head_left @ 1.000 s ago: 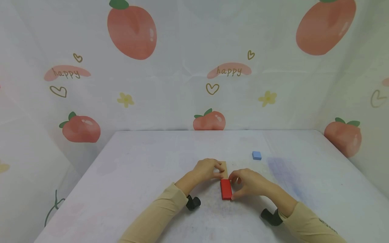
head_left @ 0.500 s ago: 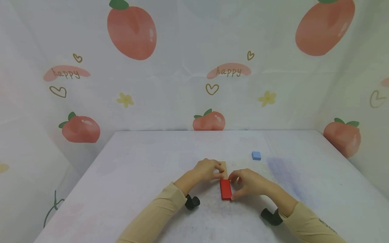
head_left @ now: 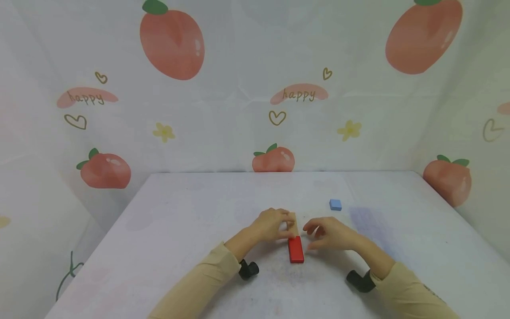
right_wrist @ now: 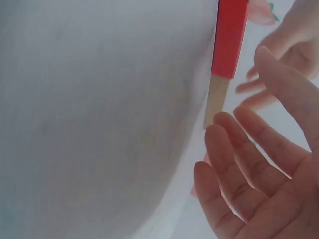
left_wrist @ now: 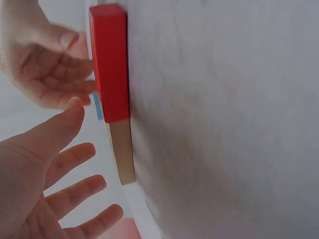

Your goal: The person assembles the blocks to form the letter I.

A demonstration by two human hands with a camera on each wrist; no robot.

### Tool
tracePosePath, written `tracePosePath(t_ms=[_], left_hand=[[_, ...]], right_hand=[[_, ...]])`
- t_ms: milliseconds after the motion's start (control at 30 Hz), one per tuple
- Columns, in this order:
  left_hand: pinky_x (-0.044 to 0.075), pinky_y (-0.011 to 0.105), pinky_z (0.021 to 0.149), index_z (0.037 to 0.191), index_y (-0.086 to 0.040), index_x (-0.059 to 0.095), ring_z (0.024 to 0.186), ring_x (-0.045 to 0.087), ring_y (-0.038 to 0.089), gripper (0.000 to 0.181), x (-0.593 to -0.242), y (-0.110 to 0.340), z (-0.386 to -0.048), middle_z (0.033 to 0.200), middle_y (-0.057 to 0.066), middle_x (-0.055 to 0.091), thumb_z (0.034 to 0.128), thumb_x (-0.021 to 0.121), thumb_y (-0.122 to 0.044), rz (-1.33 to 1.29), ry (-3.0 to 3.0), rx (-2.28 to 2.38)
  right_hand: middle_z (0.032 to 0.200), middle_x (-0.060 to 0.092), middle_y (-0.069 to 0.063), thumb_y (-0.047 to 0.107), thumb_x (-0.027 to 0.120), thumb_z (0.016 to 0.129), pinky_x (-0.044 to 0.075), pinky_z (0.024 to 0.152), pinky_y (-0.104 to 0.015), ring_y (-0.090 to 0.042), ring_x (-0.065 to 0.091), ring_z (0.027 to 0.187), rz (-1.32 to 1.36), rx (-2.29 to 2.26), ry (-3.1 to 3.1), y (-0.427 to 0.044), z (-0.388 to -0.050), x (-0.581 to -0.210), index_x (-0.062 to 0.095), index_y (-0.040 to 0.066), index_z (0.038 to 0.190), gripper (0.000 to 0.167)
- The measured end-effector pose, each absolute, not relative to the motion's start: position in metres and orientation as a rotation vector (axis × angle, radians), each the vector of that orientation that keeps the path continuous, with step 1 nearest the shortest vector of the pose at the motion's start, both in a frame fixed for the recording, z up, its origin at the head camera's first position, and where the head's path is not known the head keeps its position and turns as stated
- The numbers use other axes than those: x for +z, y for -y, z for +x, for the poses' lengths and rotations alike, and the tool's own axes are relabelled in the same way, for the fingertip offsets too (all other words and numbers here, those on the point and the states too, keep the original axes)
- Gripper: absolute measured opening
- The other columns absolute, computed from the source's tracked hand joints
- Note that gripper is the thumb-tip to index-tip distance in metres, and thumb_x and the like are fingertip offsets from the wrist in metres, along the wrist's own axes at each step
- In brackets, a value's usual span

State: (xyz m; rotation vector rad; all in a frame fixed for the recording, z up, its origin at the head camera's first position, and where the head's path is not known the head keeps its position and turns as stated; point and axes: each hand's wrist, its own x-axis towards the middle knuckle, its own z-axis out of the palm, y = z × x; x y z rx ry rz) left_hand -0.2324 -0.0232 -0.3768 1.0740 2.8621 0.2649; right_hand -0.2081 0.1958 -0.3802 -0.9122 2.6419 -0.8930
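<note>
A red rectangular block [head_left: 296, 250] lies on the table in the head view, end to end with a plain wooden block [head_left: 292, 225] behind it. My left hand [head_left: 272, 225] is at the left of the pair, its fingers partly covering the wooden block from above. In the left wrist view, that hand [left_wrist: 47, 174] has spread fingers and a gap separates it from both blocks. To the right of the blocks is my right hand [head_left: 330, 233], fingers loosely bent, with nothing in its grasp. The right wrist view shows its fingers [right_wrist: 219, 149] relaxed beside the blocks.
A small blue block [head_left: 335, 204] sits farther back on the right of the white table [head_left: 191, 212]. Behind the table hangs a white cloth [head_left: 223, 79] printed with peaches. Each wrist carries a black camera mount [head_left: 249, 270].
My right hand has let go of the red block and drawn away to the right. The left fingers have loosened and lifted slightly. Both blocks stay in line.
</note>
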Motion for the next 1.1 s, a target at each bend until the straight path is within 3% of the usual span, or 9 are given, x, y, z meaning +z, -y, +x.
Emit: tracePosePath(t_ms=[400,933,1100], left_hand=[[0.047,0.03,0.094,0.116,-0.02,0.066,0.109,0.061,0.016,0.044,-0.378,0.023,-0.216,0.123,-0.001,0.063,0.0808,0.067,-0.047,1.107,-2.872,0.248],[0.044,0.031,0.097,0.12,-0.022,0.064,0.112,0.059,0.017,0.048,-0.381,0.023,-0.21,0.126,-0.004,0.061,0.0803,0.067,-0.049,1.041,-2.882,0.224],[0.045,0.029,0.095,0.12,-0.022,0.065,0.113,0.058,0.016,0.048,-0.381,0.022,-0.21,0.125,-0.004,0.061,0.0797,0.068,-0.047,1.0,-2.872,0.262]], right_hand=[[0.091,0.068,-0.011,0.022,0.074,0.078,0.051,0.069,-0.019,-0.006,0.06,0.072,-0.837,-0.966,-2.778,-0.222,-0.225,-0.383,0.065,0.0,0.1,0.033],[0.094,0.068,-0.016,0.018,0.071,0.082,0.049,0.069,-0.02,-0.023,0.068,0.081,-0.484,-1.109,-2.882,-0.256,-0.241,-0.38,0.064,-0.005,0.107,0.035],[0.098,0.068,-0.02,0.019,0.069,0.083,0.052,0.073,-0.028,-0.03,0.067,0.087,-0.375,-1.126,-2.906,-0.265,-0.244,-0.382,0.061,-0.007,0.112,0.039]])
